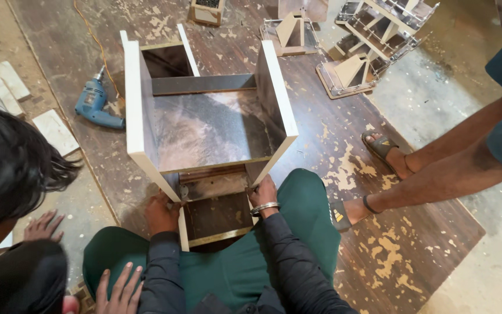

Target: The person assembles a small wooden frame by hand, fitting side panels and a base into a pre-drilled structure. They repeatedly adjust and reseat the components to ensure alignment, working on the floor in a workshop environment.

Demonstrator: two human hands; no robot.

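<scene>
1. Wooden cabinet carcass [204, 125] lies open-face-up on the dark laminate floor board [344, 145], centre of frame, probably so both sides of the near end can be reached from a seated position.
2. Left hand [161, 214] sits lower centre-left, against the cabinet's near left corner by the pale side panel edge [133, 99]. Fingers look curled round the edge, gripping narrow; fingertips hidden, so the exact hold is unclear.
3. Right hand [263, 195], with a metal bangle [264, 207] at the wrist, sits lower centre-right on the near right corner. Fingers bent down over the panel end, pressing or gripping it, not spread.
4. Both hands brace opposite corners, seemingly to keep the frame steady and square. The small lower compartment [216, 218] sits between the knees.
5. Blue power drill [96, 104], left of frame beside the cabinet, untouched, orange cord running to the top.
6. Another person's hands [124, 289] at bottom left; a third person's sandalled feet [382, 145] on the right.
7. Wire rack pieces [373, 35] upper right, well apart from the cabinet.
</scene>
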